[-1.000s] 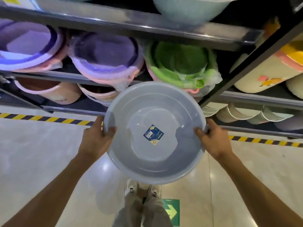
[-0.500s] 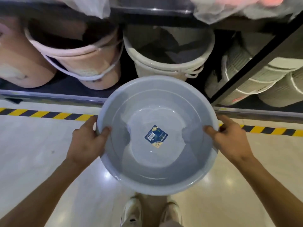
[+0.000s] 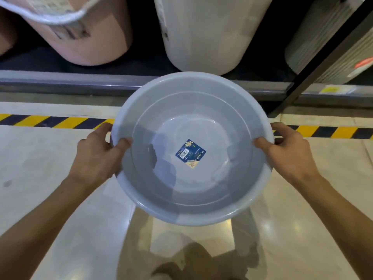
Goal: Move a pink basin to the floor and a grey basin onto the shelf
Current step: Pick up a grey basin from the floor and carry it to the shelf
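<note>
I hold a round grey basin [image 3: 191,190] level in front of me, above the glossy floor and just before the bottom shelf edge [image 3: 60,80]. A blue and yellow label [image 3: 190,153] sticks to its inside bottom. My left hand [image 3: 99,156] grips the basin's left rim, thumb inside. My right hand [image 3: 288,153] grips the right rim the same way. No pink basin shows in the view; only a pink bucket [image 3: 86,35] lies on the bottom shelf.
A white bucket [image 3: 205,33] lies beside the pink one on the bottom shelf. A ribbed white container [image 3: 323,41] is at the right, behind a black shelf post [image 3: 323,59]. Yellow-black hazard tape [image 3: 50,121] runs along the floor.
The view has dropped from the upper shelves with purple and green basins to the bottom shelf. The grey basin came down with both hands and now sits close to the floor.
</note>
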A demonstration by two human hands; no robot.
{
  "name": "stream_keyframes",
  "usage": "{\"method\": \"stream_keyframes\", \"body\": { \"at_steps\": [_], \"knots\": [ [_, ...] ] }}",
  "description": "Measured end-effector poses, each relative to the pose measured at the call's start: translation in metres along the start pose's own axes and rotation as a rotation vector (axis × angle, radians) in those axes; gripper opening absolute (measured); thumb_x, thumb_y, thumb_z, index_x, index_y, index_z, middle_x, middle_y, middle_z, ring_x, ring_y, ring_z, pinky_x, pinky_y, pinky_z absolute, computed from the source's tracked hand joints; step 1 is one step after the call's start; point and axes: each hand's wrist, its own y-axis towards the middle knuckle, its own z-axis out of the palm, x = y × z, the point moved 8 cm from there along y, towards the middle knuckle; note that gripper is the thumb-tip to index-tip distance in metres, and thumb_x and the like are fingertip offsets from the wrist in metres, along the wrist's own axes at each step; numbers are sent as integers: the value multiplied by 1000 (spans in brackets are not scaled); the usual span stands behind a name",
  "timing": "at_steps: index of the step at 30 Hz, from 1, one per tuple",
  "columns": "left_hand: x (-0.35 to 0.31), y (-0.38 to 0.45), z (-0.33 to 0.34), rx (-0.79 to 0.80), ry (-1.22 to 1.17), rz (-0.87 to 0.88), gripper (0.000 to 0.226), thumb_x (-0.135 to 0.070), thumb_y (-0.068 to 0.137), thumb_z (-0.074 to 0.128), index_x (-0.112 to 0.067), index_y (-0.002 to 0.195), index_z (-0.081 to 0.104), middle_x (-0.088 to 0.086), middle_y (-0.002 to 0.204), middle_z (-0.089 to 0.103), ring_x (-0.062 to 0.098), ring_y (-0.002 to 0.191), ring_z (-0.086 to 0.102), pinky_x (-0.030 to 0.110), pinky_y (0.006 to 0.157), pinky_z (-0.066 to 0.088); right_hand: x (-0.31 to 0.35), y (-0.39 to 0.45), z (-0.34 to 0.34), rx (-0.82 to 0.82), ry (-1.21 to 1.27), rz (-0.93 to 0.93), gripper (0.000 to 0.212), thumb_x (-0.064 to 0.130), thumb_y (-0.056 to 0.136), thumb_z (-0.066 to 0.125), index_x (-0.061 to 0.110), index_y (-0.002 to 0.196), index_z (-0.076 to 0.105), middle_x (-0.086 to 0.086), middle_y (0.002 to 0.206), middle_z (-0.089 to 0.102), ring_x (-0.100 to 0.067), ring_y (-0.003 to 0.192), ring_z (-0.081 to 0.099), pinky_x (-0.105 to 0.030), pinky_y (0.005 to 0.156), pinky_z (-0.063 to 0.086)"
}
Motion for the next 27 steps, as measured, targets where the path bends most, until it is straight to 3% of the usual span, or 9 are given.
{"method": "stream_keyframes", "body": {
  "at_steps": [4,6,12,15,22,27],
  "knots": [
    [3,4,12,18,13,-13,42,-52,78,57,-27,111,60,5,71,70,36,74,67,44,70,57,-9,5,19,14,-14,-6,33,35,79,67,38,111,62,5,62,70,-18,68,67,-39,68,55],
    [3,3,14,18,17,4,47,-53,78,54,-26,117,59,7,75,70,38,81,66,47,75,56,-11,5,23,12,-32,-24,35,36,80,66,37,115,60,6,61,68,-13,65,65,-35,63,51],
    [9,3,21,-1,47,25,34,-39,94,61,-24,123,55,2,75,66,39,87,61,47,77,53,-17,6,28,-7,-54,-46,34,35,81,65,38,114,58,6,59,66,-15,65,64,-36,64,52],
    [9,5,23,-2,127,64,33,-39,95,58,-17,119,53,4,76,59,36,78,52,42,68,44,-15,6,29,-21,-74,-71,32,36,82,64,38,113,59,7,58,65,-13,65,62,-33,63,47],
    [10,3,34,78,248,52,29,-39,98,54,-12,100,46,10,80,57,33,70,48,38,63,39,-12,12,35,0,-259,-170,27,29,83,69,16,107,68,7,69,50,-25,83,47,-33,67,34],
    [15,3,34,103,193,22,30,-46,95,55,-18,105,48,9,83,67,34,72,61,43,67,55,-23,12,40,-11,-154,-125,31,33,83,66,21,112,64,-1,80,62,-28,82,58,-38,69,47]
  ]
}}
